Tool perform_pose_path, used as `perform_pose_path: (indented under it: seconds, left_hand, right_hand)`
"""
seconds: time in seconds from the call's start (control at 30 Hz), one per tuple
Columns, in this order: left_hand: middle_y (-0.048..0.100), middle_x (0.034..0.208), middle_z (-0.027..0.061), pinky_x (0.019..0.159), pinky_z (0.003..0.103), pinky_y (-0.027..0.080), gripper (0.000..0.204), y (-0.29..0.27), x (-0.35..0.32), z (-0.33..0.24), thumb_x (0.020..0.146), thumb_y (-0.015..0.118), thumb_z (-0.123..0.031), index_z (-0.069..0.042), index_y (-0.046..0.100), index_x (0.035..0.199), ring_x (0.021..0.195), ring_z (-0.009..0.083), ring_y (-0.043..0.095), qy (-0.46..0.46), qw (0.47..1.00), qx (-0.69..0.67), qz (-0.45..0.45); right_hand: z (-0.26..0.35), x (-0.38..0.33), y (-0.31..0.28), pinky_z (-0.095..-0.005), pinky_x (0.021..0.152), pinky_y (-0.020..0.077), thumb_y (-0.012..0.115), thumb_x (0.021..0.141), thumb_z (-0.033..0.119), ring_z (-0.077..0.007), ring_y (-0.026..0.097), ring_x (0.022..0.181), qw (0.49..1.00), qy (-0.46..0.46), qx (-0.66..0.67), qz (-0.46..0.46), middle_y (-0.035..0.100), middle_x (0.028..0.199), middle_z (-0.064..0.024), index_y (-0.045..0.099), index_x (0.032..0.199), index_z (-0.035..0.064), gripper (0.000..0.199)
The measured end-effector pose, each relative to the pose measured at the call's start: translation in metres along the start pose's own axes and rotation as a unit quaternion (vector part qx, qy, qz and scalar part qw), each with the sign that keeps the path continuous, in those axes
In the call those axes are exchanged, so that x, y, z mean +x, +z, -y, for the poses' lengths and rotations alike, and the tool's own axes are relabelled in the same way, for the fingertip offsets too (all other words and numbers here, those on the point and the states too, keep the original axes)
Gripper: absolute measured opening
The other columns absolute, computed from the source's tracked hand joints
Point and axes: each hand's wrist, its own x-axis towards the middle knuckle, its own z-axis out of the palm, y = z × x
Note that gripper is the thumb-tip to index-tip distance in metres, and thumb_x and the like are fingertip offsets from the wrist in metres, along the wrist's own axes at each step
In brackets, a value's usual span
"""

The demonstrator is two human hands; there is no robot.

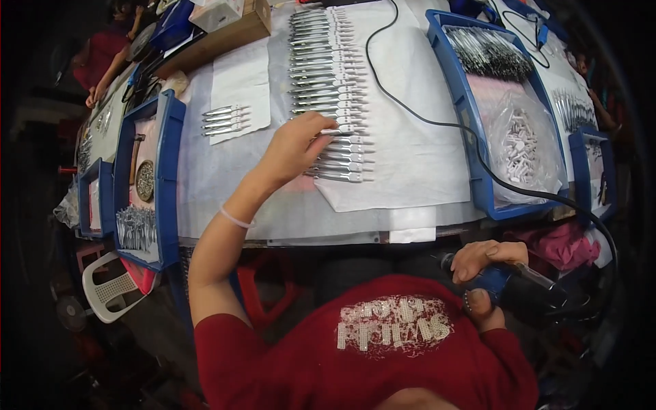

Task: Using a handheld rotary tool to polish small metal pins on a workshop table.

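My left hand (295, 152) reaches over a long column of slim silver metal pieces with pale tips (342, 149), laid side by side on white cloth. Its thumb and fingers are closed on one of these slim silver pieces (328, 131) near the column's near end; the fingers partly hide it. Down by my lap, my right hand (488, 263) grips a dark blue corded power screwdriver (495, 285), its tip pointing left. The tool is below the table's front edge. Several more silver pieces (225, 120) lie apart on a white cloth at left.
A blue tray (470, 147) at right holds thin dark rods (486, 51) and a plastic bag of small white parts (519, 147). At left, another blue tray (168, 178) contains a hammer (135, 157), a round dish (145, 179) and metal parts. A black cable (427, 121) crosses the table. Other people work nearby.
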Motion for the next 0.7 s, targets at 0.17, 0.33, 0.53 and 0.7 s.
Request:
perform_pose_path:
  seconds: [0.17,0.33,0.53,0.7]
  left_hand:
    - [0.060,0.087,0.0096,0.071,0.040,0.046,0.019,0.019,0.015,0.008,0.074,0.066,-0.005,-0.005,0.062,0.093,0.082,0.0307,0.058,0.048,0.997,0.056,0.028]
    - [0.057,0.084,0.0103,0.070,0.040,0.046,0.020,0.018,0.020,0.008,0.073,0.069,-0.007,-0.006,0.062,0.091,0.080,0.0308,0.057,0.038,0.997,0.027,0.056]
    - [0.056,0.086,0.0113,0.069,0.041,0.045,0.021,0.022,0.021,0.010,0.072,0.070,-0.008,-0.004,0.059,0.090,0.080,0.0315,0.056,0.057,0.995,0.060,0.050]
    - [0.055,0.088,0.0102,0.073,0.040,0.041,0.021,0.019,0.016,0.001,0.075,0.067,-0.006,-0.005,0.057,0.092,0.084,0.0310,0.053,0.100,0.986,0.133,-0.028]
  right_hand:
    - [-0.001,-0.003,-0.009,-0.0346,0.068,0.0515,0.072,0.076,0.005,-0.0201,0.061,0.073,0.999,-0.024,-0.004,0.049,0.058,0.086,-0.0121,0.041,0.114,0.0018,0.049]
    - [-0.003,-0.004,-0.013,-0.0333,0.068,0.0519,0.072,0.076,0.005,-0.0197,0.061,0.074,0.999,-0.016,-0.005,0.052,0.058,0.087,-0.0128,0.041,0.115,0.0013,0.050]
    - [-0.007,0.003,-0.016,-0.0326,0.066,0.0522,0.074,0.073,0.002,-0.0197,0.061,0.074,0.997,-0.016,0.006,0.079,0.059,0.088,-0.0134,0.042,0.114,0.0005,0.052]
    - [-0.012,0.007,-0.017,-0.0326,0.064,0.0521,0.075,0.071,0.001,-0.0209,0.062,0.073,0.995,-0.026,0.012,0.096,0.059,0.088,-0.0137,0.042,0.113,-0.0001,0.053]
